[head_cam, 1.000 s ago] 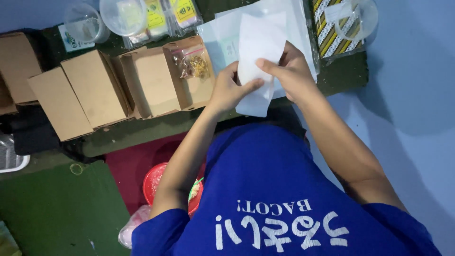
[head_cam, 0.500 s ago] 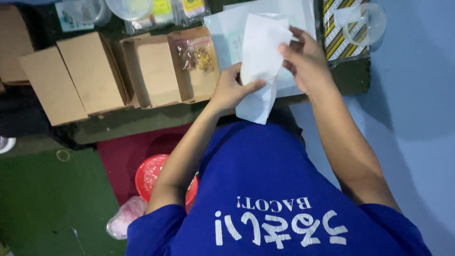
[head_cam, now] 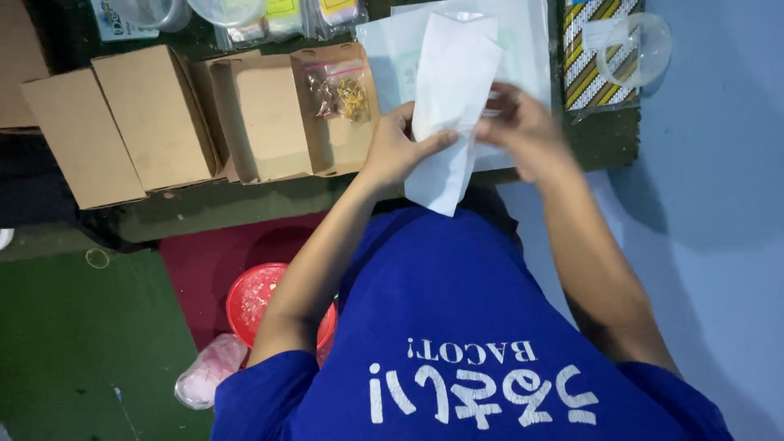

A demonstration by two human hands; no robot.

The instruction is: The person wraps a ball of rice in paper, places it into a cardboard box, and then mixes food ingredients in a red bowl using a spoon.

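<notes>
A white paper bag (head_cam: 449, 90) is held upright in front of me. My left hand (head_cam: 398, 149) pinches its left edge between thumb and fingers. My right hand (head_cam: 523, 129) is at the bag's right edge, blurred by motion, fingers against the paper. Behind the bag lies a stack of white sheets (head_cam: 523, 41). To the left an open brown cardboard box (head_cam: 278, 122) holds a small clear zip bag of golden bits (head_cam: 341, 91).
More brown boxes (head_cam: 122, 122) lie at the left. Clear plastic tubs and yellow packets (head_cam: 245, 12) stand along the back. A clear lid (head_cam: 645, 49) rests on a striped board (head_cam: 596, 73) at the right. A red bowl (head_cam: 261, 302) and pink bag (head_cam: 204, 380) sit on the floor.
My right hand has slid down along the bag's right edge from near its top. The left hand keeps its grip. The view has shifted slightly to the left.
</notes>
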